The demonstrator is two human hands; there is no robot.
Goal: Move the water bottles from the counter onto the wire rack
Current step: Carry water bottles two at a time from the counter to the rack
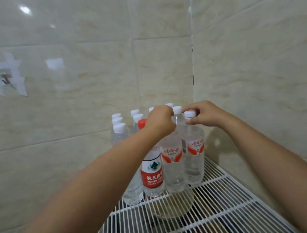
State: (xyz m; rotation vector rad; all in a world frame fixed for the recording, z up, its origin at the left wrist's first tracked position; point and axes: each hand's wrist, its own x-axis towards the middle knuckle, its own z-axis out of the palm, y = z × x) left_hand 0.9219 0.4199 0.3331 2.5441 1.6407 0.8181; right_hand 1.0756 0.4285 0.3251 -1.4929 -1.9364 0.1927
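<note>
Several clear water bottles stand upright on a white wire rack [226, 209] in the tiled corner. My left hand [161, 121] is closed over the top of a front bottle with an orange-and-white label [173, 164]; its cap is hidden under my fingers. My right hand [204, 116] pinches the neck and white cap of the bottle to its right [194, 155], which bears the same label. A red-capped bottle with a red label [152, 177] stands just left of them. Behind are more white-capped bottles [120, 133].
Tiled walls close in behind and to the right of the rack. A taped hook [6, 79] hangs on the left wall. Through the wires a round pale bowl-like shape [173, 206] shows below. The rack's front half holds no bottles.
</note>
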